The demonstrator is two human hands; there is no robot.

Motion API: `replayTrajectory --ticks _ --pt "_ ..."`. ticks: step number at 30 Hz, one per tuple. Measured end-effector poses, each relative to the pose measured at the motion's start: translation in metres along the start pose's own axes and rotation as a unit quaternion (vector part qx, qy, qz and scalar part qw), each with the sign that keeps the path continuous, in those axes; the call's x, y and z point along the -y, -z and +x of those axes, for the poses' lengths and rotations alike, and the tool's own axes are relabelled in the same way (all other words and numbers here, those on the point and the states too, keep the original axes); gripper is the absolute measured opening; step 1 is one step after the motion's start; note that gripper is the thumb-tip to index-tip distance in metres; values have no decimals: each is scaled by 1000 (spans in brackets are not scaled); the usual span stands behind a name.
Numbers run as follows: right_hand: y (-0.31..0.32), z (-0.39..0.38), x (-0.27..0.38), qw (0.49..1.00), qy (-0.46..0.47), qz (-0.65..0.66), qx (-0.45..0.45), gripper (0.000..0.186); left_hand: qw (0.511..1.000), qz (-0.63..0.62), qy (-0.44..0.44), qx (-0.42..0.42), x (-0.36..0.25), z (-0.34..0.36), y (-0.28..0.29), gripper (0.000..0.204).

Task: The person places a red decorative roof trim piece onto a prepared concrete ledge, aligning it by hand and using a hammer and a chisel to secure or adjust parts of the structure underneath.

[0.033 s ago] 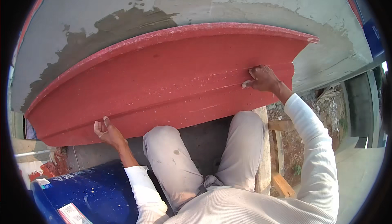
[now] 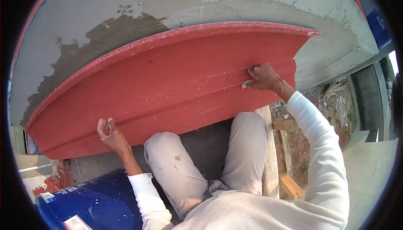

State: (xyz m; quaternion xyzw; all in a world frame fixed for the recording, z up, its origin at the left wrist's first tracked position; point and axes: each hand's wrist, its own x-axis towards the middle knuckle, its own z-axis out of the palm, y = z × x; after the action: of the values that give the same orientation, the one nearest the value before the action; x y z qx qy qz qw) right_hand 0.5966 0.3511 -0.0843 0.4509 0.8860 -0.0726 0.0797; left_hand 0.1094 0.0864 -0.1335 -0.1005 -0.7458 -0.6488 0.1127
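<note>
A long, curved red panel (image 2: 180, 79) with a raised lip and a groove along it stands over my knees against the grey plastered wall (image 2: 235, 1). My right hand (image 2: 262, 77) is on the panel's right part, fingers curled at the groove and thumb angled toward the left. My left hand (image 2: 108, 133) is at the lower left part, palm turned up, fingers slightly bent and apart against the panel; whether every fingertip touches it, I cannot tell.
A blue plastic drum (image 2: 96, 200) lies beside my left leg. Rough timber pieces (image 2: 270, 158) stand by my right knee, with rubble ground (image 2: 308, 146) beyond. A pale sheet (image 2: 369, 179) is at the lower right, and a blue object (image 2: 378, 28) at the upper right.
The panel and my right hand appear slightly further left and up in the picture. The surroundings have shifted too, with the drum a little lower. Both hands keep much the same shape.
</note>
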Motion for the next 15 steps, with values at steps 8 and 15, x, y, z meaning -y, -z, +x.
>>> replayTrajectory --ticks 8,15 --pt "-21 -29 -29 995 -2 69 -65 59 628 182 -394 646 -111 -209 -87 76" --pt "41 -76 -50 947 -114 130 -270 50 585 284 -454 610 -81 -234 -95 98"
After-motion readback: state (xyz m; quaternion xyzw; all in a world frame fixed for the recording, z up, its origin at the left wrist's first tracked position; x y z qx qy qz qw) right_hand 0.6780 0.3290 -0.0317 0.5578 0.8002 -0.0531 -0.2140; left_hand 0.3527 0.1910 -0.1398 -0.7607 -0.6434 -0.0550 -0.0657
